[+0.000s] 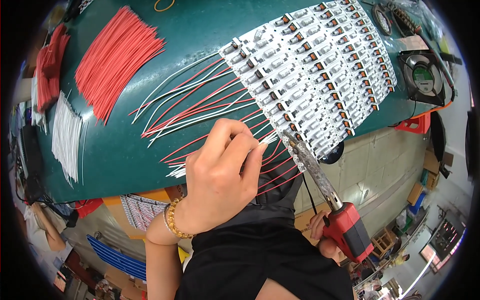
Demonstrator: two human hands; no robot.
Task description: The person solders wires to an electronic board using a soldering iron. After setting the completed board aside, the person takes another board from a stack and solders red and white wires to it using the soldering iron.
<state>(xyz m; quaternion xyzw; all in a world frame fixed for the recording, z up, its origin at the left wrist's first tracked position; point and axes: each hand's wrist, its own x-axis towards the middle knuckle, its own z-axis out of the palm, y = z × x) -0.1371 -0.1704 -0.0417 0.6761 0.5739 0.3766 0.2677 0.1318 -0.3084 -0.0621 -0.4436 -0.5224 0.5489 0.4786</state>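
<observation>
My left hand (220, 172), a beaded bracelet at its wrist, pinches a small bunch of white wires (270, 139) by the near edge of a white circuit board panel (295, 65). In my right hand (320, 232) is a soldering iron (352, 230) with a red and black pistol-shaped body. Its tip meets the panel's near edge, close to my left fingertips; whether it touches a wire I cannot tell. Red wires (192, 109) and white ones run from the panel's left edge over the green table (165, 30). Rows of small parts cover the panel.
A large pile of red wires (117, 60) and a smaller pile of white wires (67, 137) lie at the left. More red bundles (50, 67) are at the far left. A black fan (422, 77) stands at the right edge, near a red container (415, 122).
</observation>
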